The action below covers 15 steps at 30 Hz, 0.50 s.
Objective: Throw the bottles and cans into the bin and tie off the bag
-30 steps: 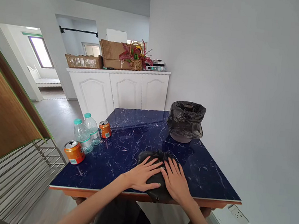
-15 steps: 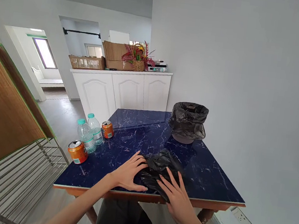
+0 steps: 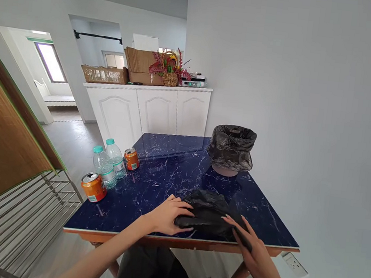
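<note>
The person's dark-clothed legs point(image 3: 155, 273) are nearest, below the near side of the black plastic bag point(image 3: 212, 207). The bag lies bunched and flattened along the near edge of the tabletop point(image 3: 163, 179), between the two hands and touching both. The left hand point(image 3: 171, 216) closes on the bag's left end, fingers curled over the top and thumb along the near edge, pinching it. The right hand point(image 3: 254, 251) grips the bag's right end, long fingers stretched over it and a dark fold caught between them and the thumb, which is mostly hidden.

Left of the bag, well apart from it, stands an orange soda can point(image 3: 93, 189). Beyond that can, also left of the bag, are two clear bottles with teal caps point(image 3: 109, 166), upright and close together, and then a second orange can point(image 3: 131, 159). Behind the bag and slightly to its right, apart from it, stands a bin lined with black plastic point(image 3: 231, 151). Farthest beyond the bag is a white cabinet point(image 3: 158, 113), carrying cardboard boxes point(image 3: 105, 75) and a wicker flower basket point(image 3: 170, 79).
</note>
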Each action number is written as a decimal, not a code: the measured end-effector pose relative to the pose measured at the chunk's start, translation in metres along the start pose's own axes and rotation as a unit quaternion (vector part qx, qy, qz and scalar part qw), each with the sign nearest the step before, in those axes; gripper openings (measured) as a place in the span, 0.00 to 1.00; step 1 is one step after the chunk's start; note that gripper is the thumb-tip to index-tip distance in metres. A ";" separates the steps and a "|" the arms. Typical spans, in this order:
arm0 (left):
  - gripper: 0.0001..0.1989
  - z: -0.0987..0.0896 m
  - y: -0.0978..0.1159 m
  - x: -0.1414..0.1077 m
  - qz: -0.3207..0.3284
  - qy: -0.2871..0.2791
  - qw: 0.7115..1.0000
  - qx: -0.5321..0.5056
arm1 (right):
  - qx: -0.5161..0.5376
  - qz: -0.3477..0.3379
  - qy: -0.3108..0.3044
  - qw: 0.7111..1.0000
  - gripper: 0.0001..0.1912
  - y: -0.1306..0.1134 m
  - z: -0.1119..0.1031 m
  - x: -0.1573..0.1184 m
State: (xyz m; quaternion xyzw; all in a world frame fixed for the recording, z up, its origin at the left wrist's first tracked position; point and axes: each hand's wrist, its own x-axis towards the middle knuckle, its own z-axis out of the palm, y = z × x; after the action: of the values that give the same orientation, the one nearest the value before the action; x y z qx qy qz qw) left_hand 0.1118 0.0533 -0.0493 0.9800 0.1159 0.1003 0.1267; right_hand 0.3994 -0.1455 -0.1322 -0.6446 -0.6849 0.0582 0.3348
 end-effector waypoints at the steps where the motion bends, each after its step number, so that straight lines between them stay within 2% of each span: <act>1: 0.25 0.003 -0.003 0.005 -0.019 0.006 1.000 -0.010 | 0.010 0.045 0.011 0.999 0.26 0.006 0.002 0.002; 2: 0.23 0.006 -0.007 0.010 -0.044 0.015 0.999 -0.021 | 0.017 0.083 0.023 0.996 0.25 0.011 0.003 0.006; 5: 0.26 0.017 -0.015 0.025 -0.132 0.062 0.989 -0.030 | -0.005 0.148 0.099 0.984 0.28 0.008 0.005 0.025; 7: 0.23 0.024 -0.015 0.033 -0.173 0.106 0.979 -0.011 | -0.060 0.136 0.191 0.970 0.30 -0.007 0.005 0.038; 9: 0.23 0.027 -0.009 0.037 -0.194 0.156 0.968 0.012 | -0.105 0.068 0.250 0.960 0.32 -0.027 0.006 0.048; 10: 0.25 0.027 -0.004 0.039 -0.180 0.171 0.968 0.026 | -0.116 0.021 0.246 0.962 0.32 -0.036 0.008 0.052; 12: 0.29 0.025 0.005 0.042 -0.097 0.161 0.980 0.059 | -0.128 -0.057 0.185 0.973 0.32 -0.046 0.017 0.059; 14: 0.29 0.025 0.011 0.045 -0.003 0.113 0.989 0.094 | -0.144 -0.084 0.099 0.981 0.32 -0.043 0.030 0.067; 15: 0.29 0.026 0.011 0.045 0.021 0.087 0.990 0.109 | -0.153 -0.082 0.060 0.983 0.32 -0.037 0.037 0.072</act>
State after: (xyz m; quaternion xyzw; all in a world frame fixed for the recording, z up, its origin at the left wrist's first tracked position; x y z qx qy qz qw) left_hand 0.1631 0.0488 -0.0637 0.9777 0.1159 0.1749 0.0064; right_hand 0.3520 -0.0722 -0.1144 -0.6326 -0.7145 -0.1142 0.2764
